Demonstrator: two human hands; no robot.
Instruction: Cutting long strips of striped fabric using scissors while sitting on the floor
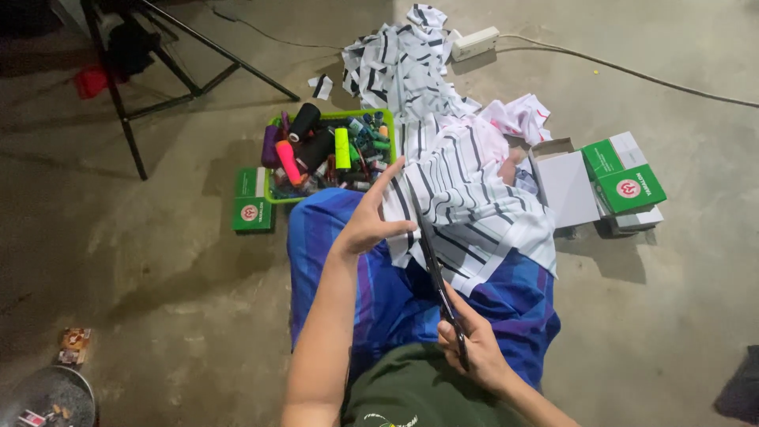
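Note:
My left hand (373, 217) grips the near edge of a white fabric with black stripes (474, 198) that lies over my lap. My right hand (474, 348) is closed on the handles of long black scissors (433, 265), whose blades point away from me along the fabric's left edge, just beside my left thumb. Blue cloth (332, 237) covers my legs beneath the fabric. More striped fabric (403, 67) trails away across the concrete floor.
A green basket (273, 196) of several thread spools sits ahead on the left, beside a green box (253, 202). Green-and-white boxes (624, 178) and an open white box (565, 186) lie to the right. A black tripod stand (158, 63), a power strip (474, 41) and a cable (632, 73) lie farther off.

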